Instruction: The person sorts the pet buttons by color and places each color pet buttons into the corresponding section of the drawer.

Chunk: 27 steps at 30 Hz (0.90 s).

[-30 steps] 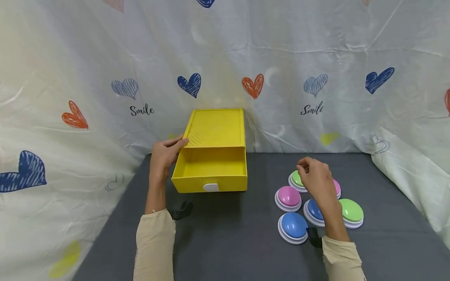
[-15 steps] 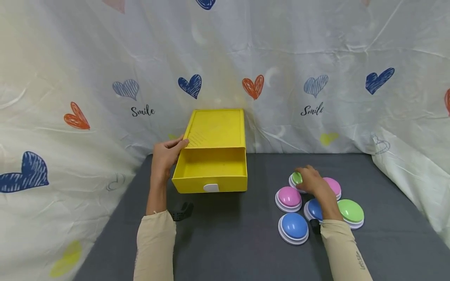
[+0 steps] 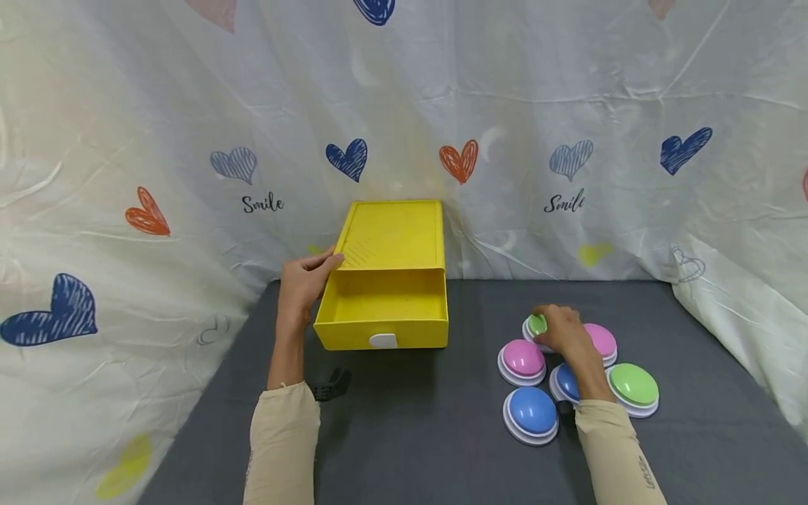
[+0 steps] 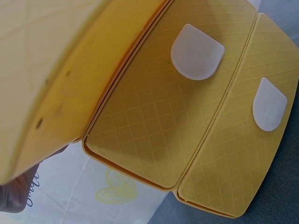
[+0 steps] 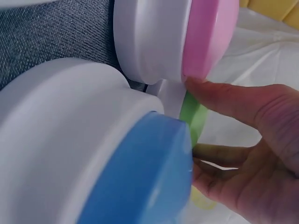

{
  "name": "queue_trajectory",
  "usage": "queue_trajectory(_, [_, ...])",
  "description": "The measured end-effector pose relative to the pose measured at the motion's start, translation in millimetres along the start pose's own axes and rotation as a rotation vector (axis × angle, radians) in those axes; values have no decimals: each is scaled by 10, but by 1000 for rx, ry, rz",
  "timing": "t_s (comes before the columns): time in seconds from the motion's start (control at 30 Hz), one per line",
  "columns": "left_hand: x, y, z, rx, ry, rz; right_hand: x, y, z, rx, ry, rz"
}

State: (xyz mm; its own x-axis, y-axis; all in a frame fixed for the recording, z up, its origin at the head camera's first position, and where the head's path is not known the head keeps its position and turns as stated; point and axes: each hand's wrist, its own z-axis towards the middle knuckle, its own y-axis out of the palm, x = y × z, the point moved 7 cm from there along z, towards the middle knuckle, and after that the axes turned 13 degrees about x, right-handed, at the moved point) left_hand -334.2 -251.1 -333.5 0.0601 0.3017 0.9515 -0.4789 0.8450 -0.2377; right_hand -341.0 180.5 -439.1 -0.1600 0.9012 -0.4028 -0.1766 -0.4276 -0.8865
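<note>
A yellow drawer box (image 3: 396, 231) stands at the back of the table, its top drawer (image 3: 347, 337) pulled out. My left hand (image 3: 303, 284) grips the box's left edge, thumb on top. Two more drawer fronts with white tabs (image 4: 198, 52) show below in the left wrist view. At the back of a group of dome-topped push buttons, my right hand (image 3: 568, 337) pinches a green push button (image 3: 536, 325). The right wrist view has thumb and fingertips at the green dome (image 5: 192, 116), which is partly hidden by a pink button (image 5: 210, 37) and a blue button (image 5: 145, 168).
Around the right hand stand a front blue button (image 3: 533, 412), a second pink button (image 3: 602, 341), a second green button (image 3: 634, 384) and a partly covered blue button (image 3: 567, 382). They sit on a dark grey tabletop (image 3: 442, 449). A heart-printed curtain (image 3: 505, 70) hangs behind.
My right hand has come down and forward from above the buttons onto the back green push button. The left hand keeps its hold on the drawer box.
</note>
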Motion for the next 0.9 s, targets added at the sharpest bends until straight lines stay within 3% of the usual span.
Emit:
queue_trajectory(0.27, [-56, 50, 50, 10, 12, 31, -137, -302, -55, 201, -43, -4])
queue_trajectory(0.5, [-76, 35, 52, 18, -10, 48, -386, -685, -174, 331, 18, 50])
queue_trajectory(0.73, [-65, 26, 59, -1, -18, 36, -928, -1059, -356, 451, -57, 147])
queue_trajectory(0.9, [-64, -6, 44, 9, 5, 52, -1365, -1229, -476, 488, -95, 225])
